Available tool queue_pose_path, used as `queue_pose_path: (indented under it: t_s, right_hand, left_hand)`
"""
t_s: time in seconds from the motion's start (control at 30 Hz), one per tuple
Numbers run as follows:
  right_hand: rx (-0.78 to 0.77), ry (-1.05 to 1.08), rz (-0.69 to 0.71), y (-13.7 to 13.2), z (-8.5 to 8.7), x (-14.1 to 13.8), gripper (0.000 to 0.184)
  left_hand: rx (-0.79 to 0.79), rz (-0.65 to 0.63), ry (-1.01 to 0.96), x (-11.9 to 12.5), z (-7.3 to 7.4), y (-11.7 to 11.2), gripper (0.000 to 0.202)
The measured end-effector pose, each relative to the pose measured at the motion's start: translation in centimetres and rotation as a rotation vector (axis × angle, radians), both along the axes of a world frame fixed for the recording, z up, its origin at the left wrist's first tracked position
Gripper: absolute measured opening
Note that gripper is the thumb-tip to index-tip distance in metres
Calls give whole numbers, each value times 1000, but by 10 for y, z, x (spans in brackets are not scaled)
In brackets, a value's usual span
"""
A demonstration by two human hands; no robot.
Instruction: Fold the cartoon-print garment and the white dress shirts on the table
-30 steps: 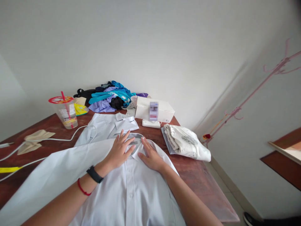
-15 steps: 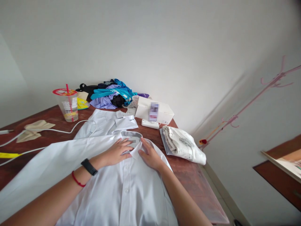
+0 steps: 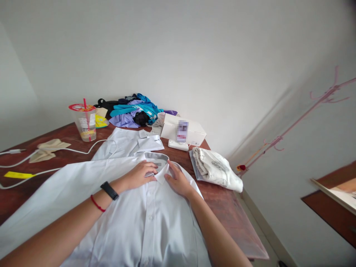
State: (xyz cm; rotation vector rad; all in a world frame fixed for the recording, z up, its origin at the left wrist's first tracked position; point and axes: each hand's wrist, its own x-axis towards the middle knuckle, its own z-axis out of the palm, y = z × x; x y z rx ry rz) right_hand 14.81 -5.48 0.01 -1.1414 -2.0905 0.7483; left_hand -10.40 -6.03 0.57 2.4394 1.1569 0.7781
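A white button-up shirt point(image 3: 122, 226) lies front up on the table, its collar point(image 3: 161, 175) facing away from me. My left hand point(image 3: 140, 174) rests on the left side of the collar, fingers slightly bent and thumb apart. On the collar's right side lies my right hand point(image 3: 178, 181), with fingers stretched out and thumb spread. Both hands touch the cloth without gripping it. Inside the neck opening a small grey label shows. Just beyond the collar lies another white garment point(image 3: 125, 142).
The brown table point(image 3: 222, 207) holds a plastic cup point(image 3: 86, 126) with a red straw, a beige cloth point(image 3: 48, 150) and white cables. Behind are a clothes heap point(image 3: 139, 109), a white box point(image 3: 193, 129) and a white power strip point(image 3: 178, 145). Folded clothes point(image 3: 218, 168) lie right, near a pink coat rack point(image 3: 303, 111).
The left hand's fingers have drawn closer together and bent a little at the collar. The right hand stays almost in place. The view has shifted slightly.
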Motion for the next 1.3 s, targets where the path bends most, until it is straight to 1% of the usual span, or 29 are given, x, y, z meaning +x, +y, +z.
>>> queue_pose_path:
  t_s: [0.17, 0.33, 0.67, 1.0, 1.3]
  right_hand:
    - [-6, 0, -5, 0, 2, 0, 66]
    - [-11, 5, -6, -1, 1, 0, 64]
    - [6, 23, 3, 3, -3, 1, 63]
    - [-16, -3, -6, 1, 0, 1, 65]
    - [-26, -8, -13, 1, 1, 1, 65]
  left_hand:
    - [-11, -6, -39, 0, 2, 1, 13]
    - [7, -12, -19, 0, 3, -1, 9]
    - [18, -24, -6, 1, 4, 1, 15]
    - [-1, -46, 36, -1, 2, 3, 9]
    - [-8, -45, 69, -3, 2, 5, 8]
